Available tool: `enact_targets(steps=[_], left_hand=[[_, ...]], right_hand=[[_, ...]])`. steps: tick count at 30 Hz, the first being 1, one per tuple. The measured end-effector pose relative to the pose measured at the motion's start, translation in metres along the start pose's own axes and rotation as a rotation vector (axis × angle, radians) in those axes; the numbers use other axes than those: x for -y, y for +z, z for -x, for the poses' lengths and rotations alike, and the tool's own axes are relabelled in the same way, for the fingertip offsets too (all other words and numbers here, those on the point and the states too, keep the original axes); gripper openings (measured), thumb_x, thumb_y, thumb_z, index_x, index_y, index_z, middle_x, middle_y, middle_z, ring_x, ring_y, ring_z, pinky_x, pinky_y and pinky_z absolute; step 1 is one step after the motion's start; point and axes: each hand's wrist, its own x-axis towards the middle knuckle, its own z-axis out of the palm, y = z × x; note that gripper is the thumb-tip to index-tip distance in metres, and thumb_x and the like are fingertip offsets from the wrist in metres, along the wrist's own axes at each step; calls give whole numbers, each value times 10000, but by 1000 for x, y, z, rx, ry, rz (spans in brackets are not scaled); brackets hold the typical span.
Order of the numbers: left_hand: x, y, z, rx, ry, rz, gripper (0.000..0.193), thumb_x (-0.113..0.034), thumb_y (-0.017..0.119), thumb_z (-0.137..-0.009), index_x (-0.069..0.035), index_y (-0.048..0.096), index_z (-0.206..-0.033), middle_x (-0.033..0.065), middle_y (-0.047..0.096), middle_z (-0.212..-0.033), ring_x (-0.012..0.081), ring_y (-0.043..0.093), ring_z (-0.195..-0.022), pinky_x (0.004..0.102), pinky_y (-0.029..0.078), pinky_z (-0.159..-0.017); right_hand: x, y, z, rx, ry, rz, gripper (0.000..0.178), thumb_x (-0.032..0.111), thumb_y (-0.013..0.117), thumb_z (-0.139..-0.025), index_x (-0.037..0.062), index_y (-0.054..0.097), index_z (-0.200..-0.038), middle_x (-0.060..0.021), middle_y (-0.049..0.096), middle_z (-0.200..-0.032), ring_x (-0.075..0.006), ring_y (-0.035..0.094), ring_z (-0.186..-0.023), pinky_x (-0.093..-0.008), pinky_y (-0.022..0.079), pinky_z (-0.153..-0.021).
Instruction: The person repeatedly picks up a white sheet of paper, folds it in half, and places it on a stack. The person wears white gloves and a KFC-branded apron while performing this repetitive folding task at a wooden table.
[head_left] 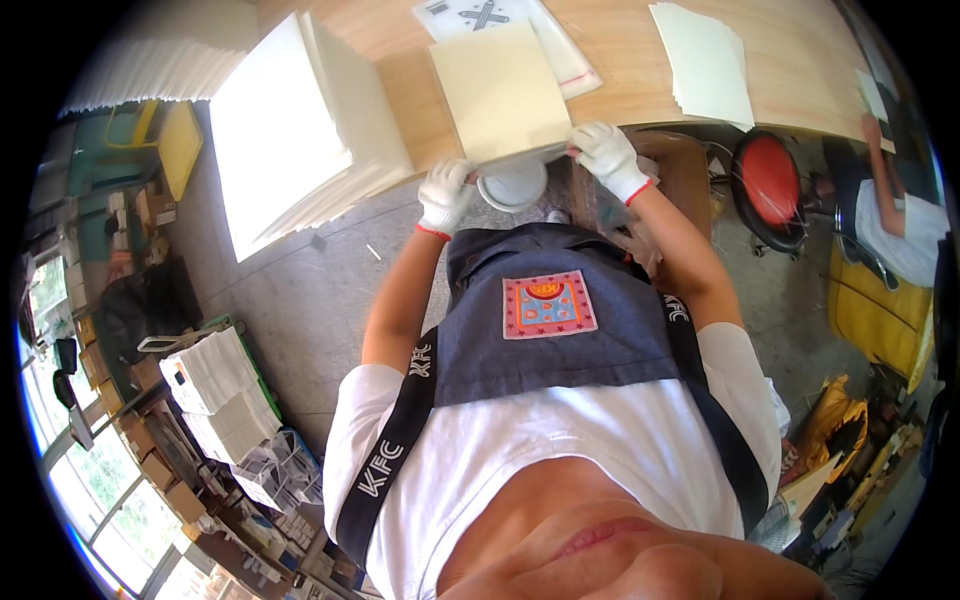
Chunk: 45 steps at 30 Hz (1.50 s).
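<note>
A: Where does the cream sheet (pixel 500 90) lie from the hands?

B: On the wooden table (pixel 620 60), straight ahead of them, with its near edge at the table's near edge. The left hand (pixel 445 195) pinches the near-left corner and the right hand (pixel 605 150) pinches the near-right corner. Both wear white knit gloves with red cuffs, and the fingers are curled closed on the edge.

A: Which way does it run?

B: Its long sides run away from the person across the table; the gripped edge lies crosswise between the two hands. Each hand is at its own corner, so neither is nearer.

A: What is it made of?

B: It looks like thin, matte card or paper: flat, rectangular, with crisp corners. Whether it is one sheet or several, I cannot tell.

A: What is around it?

B: A tall, fanned stack of white sheets (pixel 300 130) sits at the table's left end, and a smaller pile (pixel 705 65) lies to the right. A round white lid (pixel 512 185) sits just below the table's near edge, between the hands.
</note>
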Motion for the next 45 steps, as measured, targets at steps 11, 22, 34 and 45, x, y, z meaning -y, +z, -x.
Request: enact_targets(steps=[11,22,34,45], left_hand=[[-5,53,30,-505,-1056,1071,145,-63,582,-792,-72,439,-813,-13,499,-694,76,448,-584,215,398,-502],[-80,-90,-41,-195,-551,701,213,-162,599,-820,-3,539,-949,-13,453,-713,70,412,-653,214,380,-595],[20,-299,-12,-479,-753,-2,436,24,360,-745,65,529,-1145,104,594,-1035,122,545,-930,210,406,-820],[107,-90,146,-985,-1232,1192,433,-314,437,-900,-39,444,-1234,126,505,-1209,287,510,-1048,415,413,-873]], right_hand=[[9,59,-2,-472,711,-592,240,291,584,-781,57,539,-814,-96,573,-650,-248,570,-629,-345,439,-588],[30,24,-5,56,488,-1697,318,274,529,-889,19,548,-1079,34,529,-658,-39,456,-538,-193,355,-472],[234,-109,-147,151,-48,-973,341,388,582,-829,54,609,-766,6,548,-554,-79,519,-472,-209,393,-438],[59,-24,-70,-351,513,-1544,242,317,521,-877,88,573,-930,-26,608,-667,-91,550,-508,-223,450,-450]])
